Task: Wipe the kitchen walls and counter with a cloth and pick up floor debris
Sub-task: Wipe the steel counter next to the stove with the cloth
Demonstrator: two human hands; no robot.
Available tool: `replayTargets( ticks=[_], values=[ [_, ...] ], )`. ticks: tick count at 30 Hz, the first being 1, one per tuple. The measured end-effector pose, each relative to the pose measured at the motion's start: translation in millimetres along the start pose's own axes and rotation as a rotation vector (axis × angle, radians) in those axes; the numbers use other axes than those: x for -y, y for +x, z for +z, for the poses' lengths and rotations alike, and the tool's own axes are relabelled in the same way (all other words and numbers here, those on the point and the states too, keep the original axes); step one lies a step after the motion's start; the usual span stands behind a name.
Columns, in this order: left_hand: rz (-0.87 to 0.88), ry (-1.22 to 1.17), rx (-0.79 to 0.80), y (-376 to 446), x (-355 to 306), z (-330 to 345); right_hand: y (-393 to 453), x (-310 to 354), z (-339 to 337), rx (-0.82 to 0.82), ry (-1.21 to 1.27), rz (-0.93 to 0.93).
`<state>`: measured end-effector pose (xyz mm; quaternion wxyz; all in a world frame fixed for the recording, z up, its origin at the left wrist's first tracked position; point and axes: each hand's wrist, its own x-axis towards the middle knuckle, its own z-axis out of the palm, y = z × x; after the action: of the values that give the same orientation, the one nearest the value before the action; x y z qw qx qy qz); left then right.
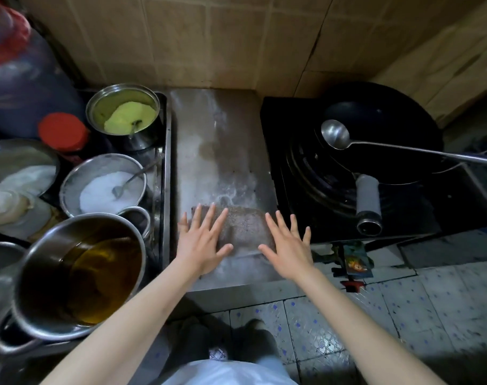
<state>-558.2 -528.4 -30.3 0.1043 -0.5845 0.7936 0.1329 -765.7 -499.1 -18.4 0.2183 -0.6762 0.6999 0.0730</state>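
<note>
Lying flat on the wet, streaked stainless-steel counter [209,151], near its front edge: a speckled brownish-grey rectangular cloth [245,226], spread wide. Behind, beige tiled walls [209,43], grimy along the dark grout lines.

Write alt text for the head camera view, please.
Two bare hands, left hand and right hand, lie spread flat on a brownish cloth on a wet steel counter, between seasoning pots and a black wok holding a ladle.
</note>
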Motion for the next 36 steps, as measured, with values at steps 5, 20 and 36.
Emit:
replayTargets(
  ticks=[5,20,36],
  values=[
    [0.097,-0.012,0.011,2,-15,0,-18,-11,6,0.003,0.062,0.066],
    [0.445,0.011,-0.001,-4,-93,6,-107,-75,40,-0.11,0.416,0.379],
    [0.82,0.11,0.178,19,-308,21,-198,-239,45,-0.183,0.559,0.621]
  ],
)
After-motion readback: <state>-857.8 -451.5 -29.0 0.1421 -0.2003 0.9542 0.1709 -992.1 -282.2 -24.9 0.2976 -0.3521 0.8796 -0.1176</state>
